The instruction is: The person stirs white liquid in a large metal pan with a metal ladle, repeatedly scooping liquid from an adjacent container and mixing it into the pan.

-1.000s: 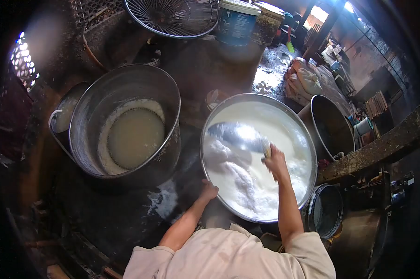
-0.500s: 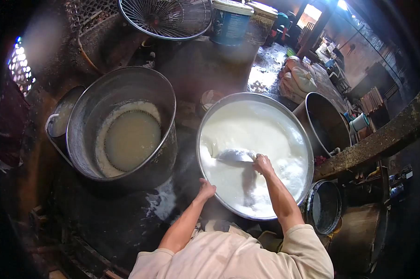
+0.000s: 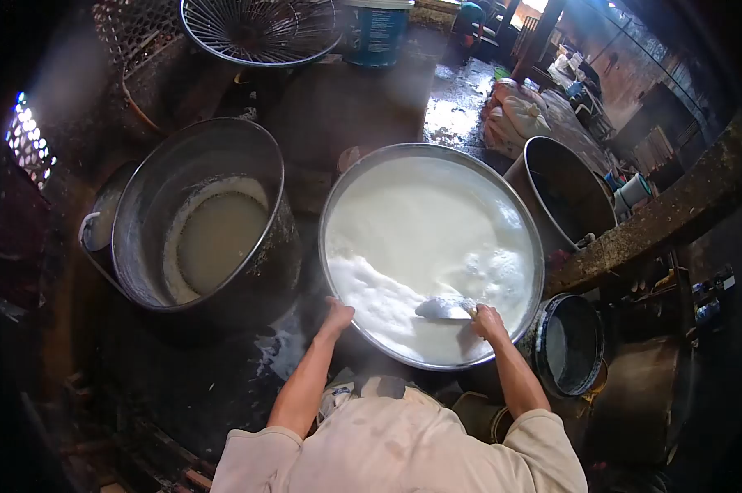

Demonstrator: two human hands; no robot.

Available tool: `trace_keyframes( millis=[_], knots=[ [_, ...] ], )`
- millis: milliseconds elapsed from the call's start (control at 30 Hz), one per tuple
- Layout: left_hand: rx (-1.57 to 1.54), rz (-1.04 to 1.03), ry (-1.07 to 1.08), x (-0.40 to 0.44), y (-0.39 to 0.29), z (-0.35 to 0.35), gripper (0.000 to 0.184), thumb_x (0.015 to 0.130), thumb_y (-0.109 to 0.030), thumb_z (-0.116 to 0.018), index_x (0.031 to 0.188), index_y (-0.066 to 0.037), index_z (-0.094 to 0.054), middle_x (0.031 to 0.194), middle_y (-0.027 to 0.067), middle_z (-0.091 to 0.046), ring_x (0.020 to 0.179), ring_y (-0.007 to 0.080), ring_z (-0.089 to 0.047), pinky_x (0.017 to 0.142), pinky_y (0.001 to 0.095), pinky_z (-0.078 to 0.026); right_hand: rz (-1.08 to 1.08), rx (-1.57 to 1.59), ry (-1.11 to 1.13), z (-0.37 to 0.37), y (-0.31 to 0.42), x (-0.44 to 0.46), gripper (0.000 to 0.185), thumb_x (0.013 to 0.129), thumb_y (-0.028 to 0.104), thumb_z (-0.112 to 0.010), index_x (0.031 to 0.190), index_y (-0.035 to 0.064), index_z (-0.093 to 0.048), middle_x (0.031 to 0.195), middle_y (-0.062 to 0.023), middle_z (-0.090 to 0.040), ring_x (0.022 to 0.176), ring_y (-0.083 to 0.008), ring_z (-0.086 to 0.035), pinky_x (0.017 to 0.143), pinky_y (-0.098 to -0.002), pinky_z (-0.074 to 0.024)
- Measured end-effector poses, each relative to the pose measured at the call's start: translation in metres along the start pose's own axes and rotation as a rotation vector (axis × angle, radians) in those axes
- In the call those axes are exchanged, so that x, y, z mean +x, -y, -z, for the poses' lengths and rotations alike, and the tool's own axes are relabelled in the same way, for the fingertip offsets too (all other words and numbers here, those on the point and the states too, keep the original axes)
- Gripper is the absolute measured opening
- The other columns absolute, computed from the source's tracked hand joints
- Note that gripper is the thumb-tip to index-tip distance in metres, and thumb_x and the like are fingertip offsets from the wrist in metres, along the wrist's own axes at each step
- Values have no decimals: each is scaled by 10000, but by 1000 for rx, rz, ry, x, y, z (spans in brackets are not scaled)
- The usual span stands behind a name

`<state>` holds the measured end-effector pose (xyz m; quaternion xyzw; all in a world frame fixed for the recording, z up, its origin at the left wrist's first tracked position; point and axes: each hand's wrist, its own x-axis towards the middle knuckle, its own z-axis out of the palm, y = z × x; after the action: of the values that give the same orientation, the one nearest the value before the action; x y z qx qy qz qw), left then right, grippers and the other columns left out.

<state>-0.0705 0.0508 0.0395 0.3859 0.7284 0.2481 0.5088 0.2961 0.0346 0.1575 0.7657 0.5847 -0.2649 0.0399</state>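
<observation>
A wide round metal vat (image 3: 538,275) stands before me, filled with white milky liquid (image 3: 420,209) and with froth (image 3: 371,296) along its near left side. My right hand (image 3: 489,322) grips a shallow metal scoop (image 3: 445,308), which lies at the surface near the vat's front edge; froth partly covers its bowl. On the near left, my left hand (image 3: 339,315) is closed on the vat's rim, its fingertips partly hidden. Left of the vat stands a deep metal pot (image 3: 141,222) with cloudy yellowish liquid low inside.
A wire basket (image 3: 260,33) and a blue bucket (image 3: 377,34) are at the back. Beyond the vat on the right stand a tall metal drum (image 3: 519,177), stuffed sacks (image 3: 523,119) and a wooden beam (image 3: 658,218). A dark bucket (image 3: 569,345) sits near my right arm.
My right hand has drawn the scoop from mid-vat toward the near right edge. Froth now gathers along the near left side. My left hand stays at the rim; the whole view has shifted slightly.
</observation>
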Motion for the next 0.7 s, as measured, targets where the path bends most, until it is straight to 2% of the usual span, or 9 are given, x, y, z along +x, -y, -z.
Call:
trace_keyframes(
  millis=[100, 233, 267, 300, 367, 467, 500, 633, 700],
  knots=[
    [-7, -29, -17, 4, 4, -2, 832, 722, -103, -497, 1304, 174, 29, 1325, 314, -315, 1243, 345, -356, 1023, 325, -297, 110, -83, -61, 12, -45, -3, 238, 678, 126, -584, 876, -6, -579, 857, -243, -617, 849, -399, -591, 762, -459, -474],
    [-7, 84, -75, -1, -4, -3, 832, 709, -96, -500, 1317, 142, 16, 1318, 313, -320, 1242, 339, -358, 1023, 335, -297, 165, -20, -83, 70, -71, -37, 312, 580, 73, -577, 881, -10, -575, 839, -239, -612, 826, -399, -588, 719, -440, -460],
    [-68, 84, -24, -6, -10, -1, 826, 722, -83, -456, 1307, 184, 61, 1375, 360, -158, 1315, 375, -206, 1080, 324, -186, 219, 4, -126, 74, -93, -32, 306, 579, 57, -578, 878, -10, -571, 826, -244, -607, 804, -374, -603, 704, -420, -460],
    [-67, 85, -26, -11, -13, -2, 826, 722, -83, -456, 1307, 184, 61, 1375, 360, -158, 1315, 375, -206, 1080, 324, -186, 129, 7, -63, 95, -90, -42, 437, 614, 58, -569, 1049, 16, -576, 913, -241, -615, 907, -367, -594, 771, -409, -463],
    [-105, 112, -45, -14, -17, -1, 827, 720, -81, -452, 1310, 180, 66, 1379, 354, -156, 1319, 371, -195, 1085, 329, -176, 227, 113, -180, 126, -91, -58, 425, 620, 31, -565, 1044, -1, -576, 914, -235, -620, 907, -343, -607, 757, -377, -469],
    [-88, 74, -58, 10, 4, -5, 817, 717, -61, -437, 1316, 171, 68, 1385, 344, -157, 1317, 366, -202, 1083, 327, -175, 80, 245, -137, 176, -76, -78, 424, 618, 19, -570, 1041, 32, -589, 881, -224, -627, 867, -341, -622, 728, -352, -470],
    [-101, 73, -57, 10, 5, -7, 814, 715, -52, -431, 1317, 169, 71, 1387, 342, -154, 1317, 365, -205, 1081, 324, -176, 238, 203, -273, 167, -103, -55, 420, 610, 31, -579, 1029, 47, -581, 862, -231, -619, 859, -377, -608, 732, -389, -472],
    [-118, 118, -122, -8, -13, -8, 801, 715, -31, -418, 1316, 168, 74, 1382, 331, -177, 1313, 346, -229, 1070, 319, -202, 165, 180, -639, 132, -132, 23, 360, 633, 77, -574, 990, 30, -551, 893, -246, -605, 874, -430, -563, 760, -475, -454],
    [-123, 128, -93, -19, -21, -4, 807, 716, -36, -423, 1322, 159, 74, 1387, 325, -177, 1315, 338, -230, 1071, 317, -203, 96, 139, -610, 116, -132, 47, 365, 650, 80, -563, 1008, 13, -546, 906, -256, -603, 880, -432, -567, 776, -468, -461]
  ],
)
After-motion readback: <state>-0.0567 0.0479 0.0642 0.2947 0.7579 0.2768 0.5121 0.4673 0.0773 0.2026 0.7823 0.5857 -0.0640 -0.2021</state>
